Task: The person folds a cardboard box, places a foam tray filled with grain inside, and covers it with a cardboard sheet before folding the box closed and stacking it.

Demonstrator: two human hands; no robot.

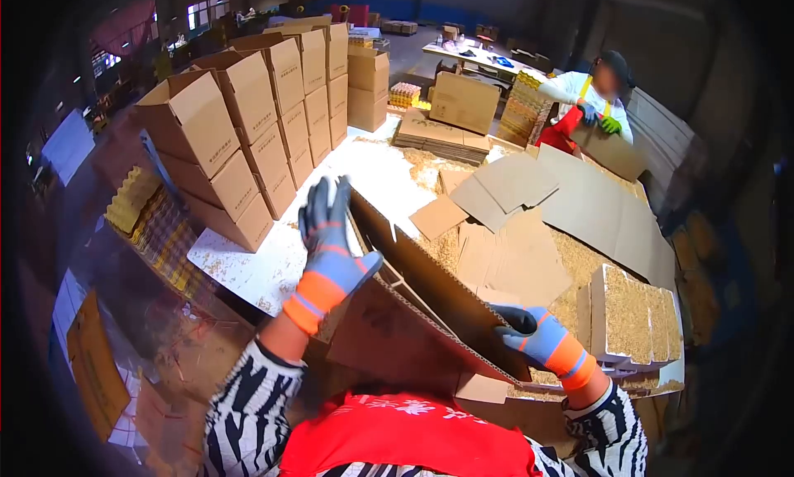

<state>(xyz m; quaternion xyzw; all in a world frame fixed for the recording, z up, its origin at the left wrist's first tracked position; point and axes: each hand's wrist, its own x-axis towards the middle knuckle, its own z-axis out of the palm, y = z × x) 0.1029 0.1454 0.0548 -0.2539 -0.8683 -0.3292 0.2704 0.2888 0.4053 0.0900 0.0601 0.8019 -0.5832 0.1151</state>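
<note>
I hold a tilted cardboard box [413, 312] close to my chest, its flaps open. My left hand [328, 241], in a blue and orange glove, presses flat with fingers spread against the left flap. On the right edge of the box my right hand [538, 336], gloved the same way, grips the cardboard. Beyond the box lies the white table [248, 266], scattered with husk-like chaff.
Stacked open cartons [248, 121] line the table's left side. Flat cardboard sheets [562, 204] and several chaff-covered blocks [633, 316] lie on the right. A person in a red apron [591, 105] handles cardboard at the far end. Egg trays [132, 200] sit at left.
</note>
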